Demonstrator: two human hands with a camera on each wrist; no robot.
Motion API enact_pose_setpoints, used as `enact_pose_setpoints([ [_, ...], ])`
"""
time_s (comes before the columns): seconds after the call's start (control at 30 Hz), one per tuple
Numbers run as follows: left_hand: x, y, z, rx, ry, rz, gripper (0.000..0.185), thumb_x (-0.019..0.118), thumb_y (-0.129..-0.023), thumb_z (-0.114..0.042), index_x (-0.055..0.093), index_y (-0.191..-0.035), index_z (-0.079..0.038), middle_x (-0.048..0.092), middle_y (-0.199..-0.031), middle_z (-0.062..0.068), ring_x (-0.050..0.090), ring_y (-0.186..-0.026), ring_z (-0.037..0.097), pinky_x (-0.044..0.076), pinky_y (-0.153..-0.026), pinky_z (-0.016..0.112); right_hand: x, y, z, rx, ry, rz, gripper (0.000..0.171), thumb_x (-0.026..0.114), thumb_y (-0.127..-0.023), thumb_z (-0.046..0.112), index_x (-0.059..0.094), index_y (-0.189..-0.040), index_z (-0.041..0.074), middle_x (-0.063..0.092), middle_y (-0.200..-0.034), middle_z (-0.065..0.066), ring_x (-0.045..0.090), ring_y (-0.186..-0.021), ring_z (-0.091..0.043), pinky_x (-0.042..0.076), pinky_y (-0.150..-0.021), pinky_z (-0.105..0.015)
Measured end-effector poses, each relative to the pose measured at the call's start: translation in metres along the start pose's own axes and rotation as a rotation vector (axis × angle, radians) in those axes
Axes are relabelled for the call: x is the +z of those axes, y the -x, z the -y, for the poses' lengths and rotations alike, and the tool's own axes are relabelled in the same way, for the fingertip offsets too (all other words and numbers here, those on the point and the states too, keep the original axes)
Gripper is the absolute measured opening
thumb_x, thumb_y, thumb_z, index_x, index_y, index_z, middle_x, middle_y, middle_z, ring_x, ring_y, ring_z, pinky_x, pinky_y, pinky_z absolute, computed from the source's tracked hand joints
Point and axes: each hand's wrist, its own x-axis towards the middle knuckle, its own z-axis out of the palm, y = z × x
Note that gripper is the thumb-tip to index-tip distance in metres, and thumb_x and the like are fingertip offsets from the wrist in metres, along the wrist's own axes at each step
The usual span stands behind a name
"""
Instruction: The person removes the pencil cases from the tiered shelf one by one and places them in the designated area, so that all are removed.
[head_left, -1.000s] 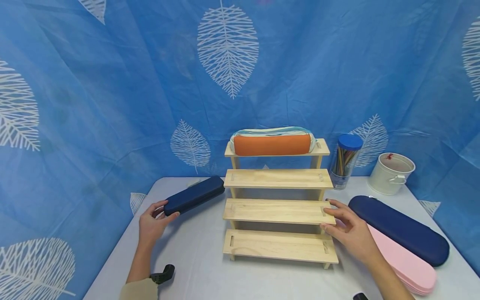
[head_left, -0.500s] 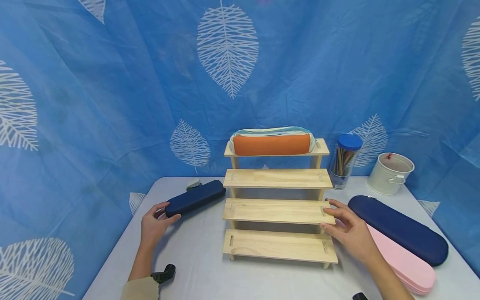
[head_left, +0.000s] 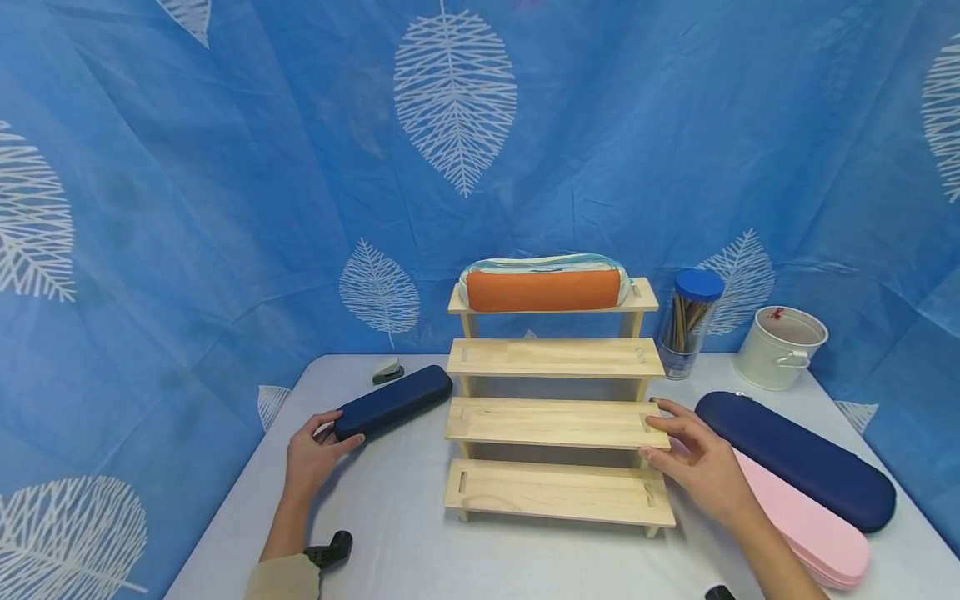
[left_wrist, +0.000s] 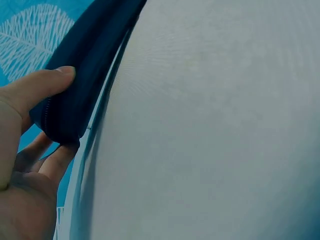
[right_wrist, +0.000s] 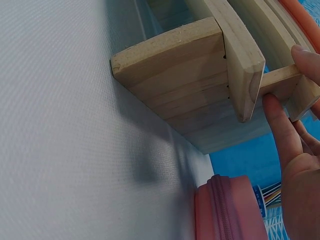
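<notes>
My left hand [head_left: 311, 458] pinches the near end of a navy pencil case [head_left: 393, 402], left of a four-tier wooden shelf [head_left: 558, 423]. In the left wrist view, the thumb lies on one face of the navy case [left_wrist: 82, 75] and the fingers are on the opposite side. The case's far end is close to the shelf's left side. On the shelf's right side, my right hand [head_left: 705, 467] grips the end of the second board from the bottom. An orange, white and blue pencil case [head_left: 543, 290] lies on the top board.
Behind the held case sits a small stapler [head_left: 387, 370]. Right of the shelf lie another navy case [head_left: 798, 458] and a pink case [head_left: 810, 529]. A blue-lidded jar of pencils [head_left: 690, 323] and a white bucket [head_left: 782, 347] stand at the back right, before a blue curtain [head_left: 262, 208].
The left hand and its navy pencil case have shifted slightly right and towards me, bringing the stapler behind it into full view. The right hand and the shelf stay in place.
</notes>
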Motion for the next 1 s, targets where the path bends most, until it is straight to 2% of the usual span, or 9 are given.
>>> enact_pose_setpoints([
  [0.33, 0.003, 0.0009, 0.003, 0.014, -0.054, 0.006, 0.069, 0.086, -0.073, -0.025, 0.054, -0.132, -0.007, 0.039, -0.143, 0.023, 0.046, -0.124, 0.044, 0.044, -0.096, 0.047, -0.0003, 0.0004, -0.0001, -0.002, -0.005, -0.001, 0.042, 0.079, -0.081, 0.014, 0.065, -0.12, 0.007, 0.042, -0.144, -0.008, 0.045, -0.127, -0.02, 0.042, -0.091, -0.014],
  [0.67, 0.0024, 0.0013, 0.0035, 0.03, -0.041, 0.025, 0.068, 0.085, -0.074, -0.022, 0.052, -0.132, -0.007, 0.038, -0.144, 0.024, 0.046, -0.124, 0.044, 0.043, -0.096, 0.047, -0.0001, 0.0007, 0.0006, -0.002, -0.007, -0.002, 0.042, 0.078, -0.081, 0.014, 0.065, -0.12, 0.007, 0.042, -0.144, -0.008, 0.044, -0.127, -0.017, 0.041, -0.091, -0.014],
  [1.0, 0.0031, 0.0013, 0.0011, 0.03, -0.038, 0.078, 0.08, 0.084, -0.076, -0.02, 0.038, -0.14, -0.006, 0.04, -0.139, 0.025, 0.049, -0.121, 0.042, 0.045, -0.094, 0.048, 0.0003, -0.0005, 0.0018, -0.007, -0.005, -0.007, 0.042, 0.079, -0.081, 0.015, 0.065, -0.12, 0.007, 0.042, -0.144, -0.009, 0.043, -0.128, -0.03, 0.04, -0.092, -0.013],
])
